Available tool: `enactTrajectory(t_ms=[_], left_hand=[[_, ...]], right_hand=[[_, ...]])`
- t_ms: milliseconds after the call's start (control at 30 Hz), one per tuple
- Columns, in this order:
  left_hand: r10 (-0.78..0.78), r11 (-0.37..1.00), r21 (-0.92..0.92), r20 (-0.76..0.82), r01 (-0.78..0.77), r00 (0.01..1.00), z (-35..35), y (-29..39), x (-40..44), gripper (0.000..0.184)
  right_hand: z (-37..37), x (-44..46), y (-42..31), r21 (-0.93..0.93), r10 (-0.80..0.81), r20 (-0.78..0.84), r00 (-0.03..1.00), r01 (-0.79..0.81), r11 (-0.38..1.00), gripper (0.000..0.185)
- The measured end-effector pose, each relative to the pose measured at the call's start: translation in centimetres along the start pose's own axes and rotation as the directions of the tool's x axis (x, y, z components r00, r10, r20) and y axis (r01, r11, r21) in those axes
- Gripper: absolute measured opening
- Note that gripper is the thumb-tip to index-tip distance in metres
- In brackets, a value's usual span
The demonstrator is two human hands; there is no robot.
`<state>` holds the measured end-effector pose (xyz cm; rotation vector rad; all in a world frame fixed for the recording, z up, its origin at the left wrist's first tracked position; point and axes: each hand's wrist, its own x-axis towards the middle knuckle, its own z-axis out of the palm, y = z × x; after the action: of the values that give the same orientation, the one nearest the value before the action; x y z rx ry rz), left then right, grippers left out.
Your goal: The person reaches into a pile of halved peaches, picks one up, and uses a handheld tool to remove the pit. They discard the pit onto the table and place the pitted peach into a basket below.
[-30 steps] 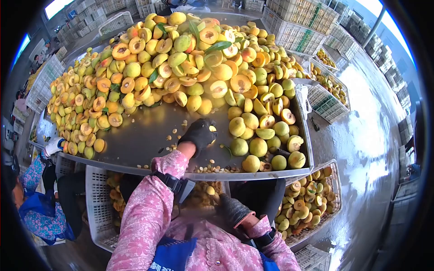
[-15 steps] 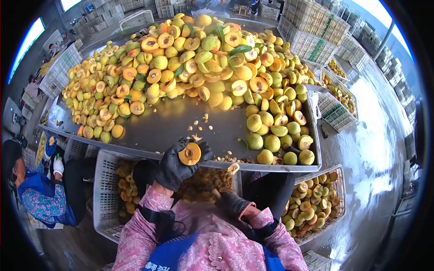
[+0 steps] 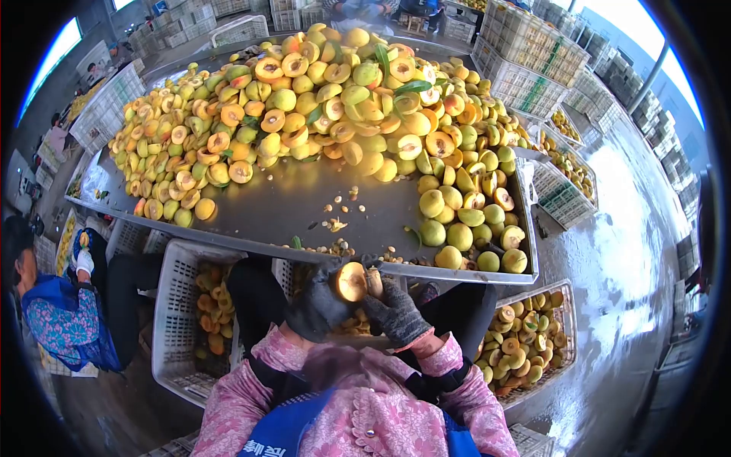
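My left hand point(image 3: 314, 303), in a dark glove, holds a halved yellow fruit point(image 3: 352, 282) with its cut face up, just below the metal table's front edge. Close beside it, my right hand point(image 3: 399, 314), in a grey glove, grips a small tool with a light brown handle point(image 3: 374, 282); its working end is hard to make out at the fruit's edge. On the metal table point(image 3: 266, 206) lies a large heap of whole and halved fruit point(image 3: 282, 99) with some leaves. Loose pits point(image 3: 339, 247) are scattered near the front edge.
A crate point(image 3: 177, 320) with halves stands at the lower left, another point(image 3: 567, 335) at the lower right. A co-worker point(image 3: 65, 320) in a blue apron sits at the left. Stacked crates point(image 3: 525, 53) stand behind the table at the right, beside a wet floor point(image 3: 609, 251).
My left hand has moved down and slightly right with the halved fruit. My right hand has come up beside it with the tool. The view has shifted slightly.
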<state>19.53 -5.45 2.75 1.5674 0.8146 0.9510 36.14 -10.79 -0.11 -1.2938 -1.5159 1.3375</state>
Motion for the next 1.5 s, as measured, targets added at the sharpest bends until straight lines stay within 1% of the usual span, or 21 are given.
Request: enactTrajectory(t_ms=[33,67,100,133,167,200,233,267,367,433,533,600,633,733,800,967,1067,1167,1233,1367,1500], left_hand=[[0.022,0.997,0.070,-0.022,-0.021,0.999,-0.2,0.6,-0.2,0.034],[0.103,0.994,0.045,-0.065,-0.100,0.993,-0.2,1.1,-0.2,0.037],[0.181,0.983,0.023,-0.109,-0.180,0.977,0.0,1.5,-0.3,0.040],[0.131,0.981,-0.125,-0.149,-0.150,0.980,0.1,1.0,-0.3,0.040],[0.081,0.953,-0.273,-0.189,-0.131,0.979,0.2,0.4,-0.2,0.040],[-0.099,0.847,-0.531,-0.175,-0.009,0.980,0.4,-1.9,-0.1,0.038],[-0.162,0.773,-0.634,-0.155,0.028,0.975,0.7,-2.0,0.0,0.038],[-0.224,0.684,-0.727,-0.134,0.058,0.965,1.1,-1.9,0.1,0.038],[-0.107,0.744,-0.667,-0.166,-0.031,0.980,1.7,-0.7,-0.4,0.040],[-0.054,0.768,-0.639,-0.131,-0.042,0.990,1.5,-0.6,-0.4,0.038],[-0.021,0.815,-0.571,-0.203,-0.101,0.979,2.1,-0.4,-0.6,0.040],[0.026,0.865,-0.476,-0.274,-0.159,0.961,2.6,-0.3,-0.7,0.039],[0.053,0.886,-0.425,-0.306,-0.186,0.951,2.8,-0.1,-0.6,0.039],[-0.095,0.682,-0.713,-0.309,-0.165,0.946,3.3,1.4,-0.4,0.040],[-0.093,0.677,-0.714,-0.321,-0.176,0.943,3.5,1.2,-0.4,0.042],[-0.105,0.706,-0.686,-0.348,-0.176,0.932,3.8,0.5,-0.4,0.045],[-0.184,0.675,-0.726,-0.341,-0.134,0.922,3.8,0.1,-0.6,0.045],[-0.309,0.617,-0.783,-0.325,-0.071,0.894,3.6,-0.4,-0.6,0.045],[-0.343,0.624,-0.779,-0.334,-0.052,0.878,3.7,-0.7,-0.7,0.045],[-0.298,0.665,-0.747,-0.257,0.007,0.919,2.9,-1.6,-1.1,0.043],[-0.250,0.755,-0.651,-0.185,0.071,0.950,1.8,-1.7,-1.3,0.043]], right_hand=[[-0.3,-0.2,-0.3,-0.149,-0.134,0.029,0.991,0.136,0.979,0.038],[-0.7,-0.3,-0.8,-0.289,-0.265,0.057,0.963,0.270,0.919,0.037],[-1.2,-0.8,-1.7,-0.472,-0.428,0.110,0.897,0.426,0.772,0.035],[-1.4,-1.2,-3.0,-0.622,-0.561,0.192,0.805,0.542,0.565,0.033],[-1.2,-1.7,-4.0,-0.349,-0.275,0.068,0.959,0.281,0.894,0.031],[-0.7,-2.1,-4.8,-0.008,0.072,0.058,0.996,-0.072,0.997,0.028],[-0.2,-2.3,-5.2,0.315,0.393,0.166,0.905,-0.426,0.848,0.026],[0.6,-2.4,-4.3,0.313,0.287,0.093,0.954,-0.301,0.901,0.021],[1.5,-2.5,-3.1,0.220,0.135,0.031,0.990,-0.138,0.966,0.019],[1.6,-2.6,-2.5,0.196,0.067,0.041,0.997,-0.074,0.978,0.018],[1.6,-2.8,-2.0,0.039,0.041,0.101,0.994,-0.046,0.998,0.033],[1.8,-2.8,-2.1,0.023,0.004,0.089,0.996,-0.006,1.000,0.032],[2.2,-2.7,-2.4,0.079,-0.037,0.047,0.998,0.033,0.996,0.023],[2.9,-2.4,-1.6,-0.025,-0.164,-0.017,0.986,0.164,0.986,0.017],[3.7,-1.9,-0.3,-0.084,-0.151,-0.044,0.988,0.147,0.986,0.019],[4.6,-1.1,-2.3,-0.086,0.120,-0.102,0.987,-0.129,0.988,0.023],[5.0,-1.2,-1.7,-0.114,0.097,-0.090,0.991,-0.107,0.988,0.024],[4.1,-1.2,-5.2,0.100,0.136,-0.025,0.990,-0.133,0.986,0.024],[4.2,-1.2,-4.0,0.079,0.096,-0.030,0.995,-0.093,0.993,0.025],[4.4,-0.8,-1.5,0.178,0.037,0.024,0.999,-0.040,0.983,0.029],[3.2,-0.5,-1.6,0.109,-0.004,0.159,0.987,-0.013,0.994,0.027]])
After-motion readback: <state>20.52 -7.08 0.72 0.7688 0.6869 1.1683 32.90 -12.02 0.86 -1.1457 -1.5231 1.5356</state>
